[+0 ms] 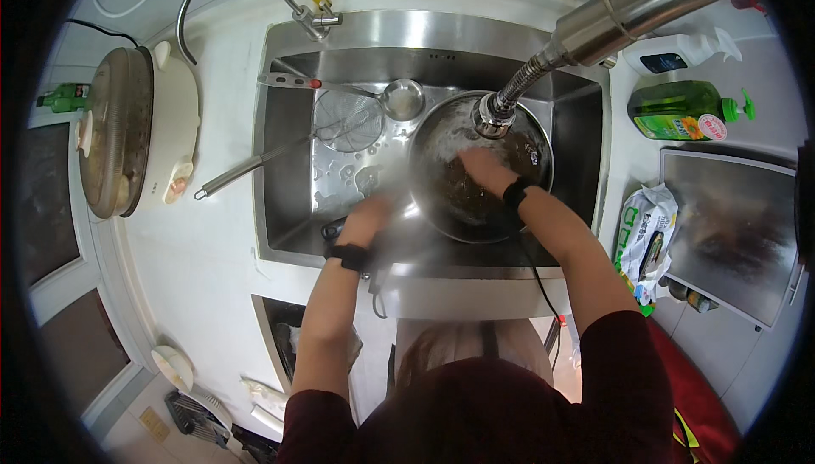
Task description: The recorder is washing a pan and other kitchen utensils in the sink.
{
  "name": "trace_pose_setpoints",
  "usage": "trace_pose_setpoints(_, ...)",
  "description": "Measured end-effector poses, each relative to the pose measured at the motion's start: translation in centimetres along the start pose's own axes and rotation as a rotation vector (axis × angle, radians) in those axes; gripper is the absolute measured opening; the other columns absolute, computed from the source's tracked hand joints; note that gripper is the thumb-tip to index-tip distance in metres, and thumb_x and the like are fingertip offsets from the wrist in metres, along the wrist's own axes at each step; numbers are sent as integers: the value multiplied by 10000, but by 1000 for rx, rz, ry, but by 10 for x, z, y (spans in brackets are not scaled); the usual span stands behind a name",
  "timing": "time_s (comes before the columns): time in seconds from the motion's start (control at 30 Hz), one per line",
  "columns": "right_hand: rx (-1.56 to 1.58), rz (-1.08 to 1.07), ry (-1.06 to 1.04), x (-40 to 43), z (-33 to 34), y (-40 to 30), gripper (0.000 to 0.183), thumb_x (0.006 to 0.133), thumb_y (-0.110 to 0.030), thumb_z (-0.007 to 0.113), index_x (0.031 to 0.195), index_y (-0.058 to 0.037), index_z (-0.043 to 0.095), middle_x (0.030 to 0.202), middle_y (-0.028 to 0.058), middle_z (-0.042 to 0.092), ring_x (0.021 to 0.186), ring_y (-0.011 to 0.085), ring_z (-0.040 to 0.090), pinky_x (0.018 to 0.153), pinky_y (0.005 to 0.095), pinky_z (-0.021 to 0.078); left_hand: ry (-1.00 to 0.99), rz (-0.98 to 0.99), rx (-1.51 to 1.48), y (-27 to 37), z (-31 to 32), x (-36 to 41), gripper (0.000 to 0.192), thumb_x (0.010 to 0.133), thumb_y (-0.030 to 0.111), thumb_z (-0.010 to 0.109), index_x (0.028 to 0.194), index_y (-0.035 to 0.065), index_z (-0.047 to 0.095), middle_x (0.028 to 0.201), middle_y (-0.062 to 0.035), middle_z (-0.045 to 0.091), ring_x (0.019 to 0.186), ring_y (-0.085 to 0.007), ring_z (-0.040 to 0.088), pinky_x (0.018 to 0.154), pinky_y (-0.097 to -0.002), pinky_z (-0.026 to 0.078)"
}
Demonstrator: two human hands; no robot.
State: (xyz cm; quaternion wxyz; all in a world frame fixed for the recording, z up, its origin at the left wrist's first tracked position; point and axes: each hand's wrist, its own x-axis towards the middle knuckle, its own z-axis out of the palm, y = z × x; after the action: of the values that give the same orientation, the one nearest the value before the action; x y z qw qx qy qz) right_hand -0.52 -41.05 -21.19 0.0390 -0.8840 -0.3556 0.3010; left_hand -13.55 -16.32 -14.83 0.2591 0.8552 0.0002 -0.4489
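Observation:
A round dark pan (471, 209) sits in the right part of the stainless steel sink (576, 145), with water in it. My right hand (487, 168) is inside the pan, below the faucet's spray head (493, 121). Blur hides its fingers, and I cannot tell whether they hold anything. At the pan's left, my left hand (371, 214) is closed around a black handle, whose end (333, 228) sticks out past the hand. Both wrists wear black bands. A steel ladle (403, 100) and a wire-mesh skimmer (349, 121) lie in the sink's left part.
The skimmer's handle (232, 176) juts over the sink's left edge. A cream electric cooker (169, 126) stands on the left counter. A green pump bottle (675, 110), a white spray bottle (678, 53) and a wipes pack (646, 235) line the right side. A black cable (541, 286) hangs in front.

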Motion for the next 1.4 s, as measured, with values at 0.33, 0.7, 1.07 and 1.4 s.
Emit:
trace_pose_setpoints(0.33,187,3,-80,-57,21,12,222,884,-74,365,1047,27,478,965,272,564,868,403,568,722,444,468,51,14,6,-21,12,-2,439,762,227,678,1119,67,478,1072,-182,583,1005,-366,543,827,-414,437)
trace_pose_setpoints(0.7,233,25,16,16,-23,-28,236,889,-144,367,1039,-4,484,1072,273,540,1024,373,533,843,450,427,74,7,76,-40,34,17,399,755,203,685,1062,57,477,1042,-188,586,1006,-373,541,829,-420,438)
trace_pose_setpoints(1.07,105,160,-161,-64,3,26,308,919,-99,331,1212,-38,403,920,254,586,794,404,594,687,476,473,63,0,-6,-6,2,-6,395,758,228,686,1046,49,484,1031,-180,592,1004,-364,543,819,-420,435)
trace_pose_setpoints(1.4,66,-369,-46,-14,3,-54,294,835,-27,448,1124,-6,498,1182,223,467,1029,355,498,829,433,439,42,-51,-9,1,0,-6,416,764,234,679,1075,46,477,1054,-177,589,1006,-367,544,818,-414,447)
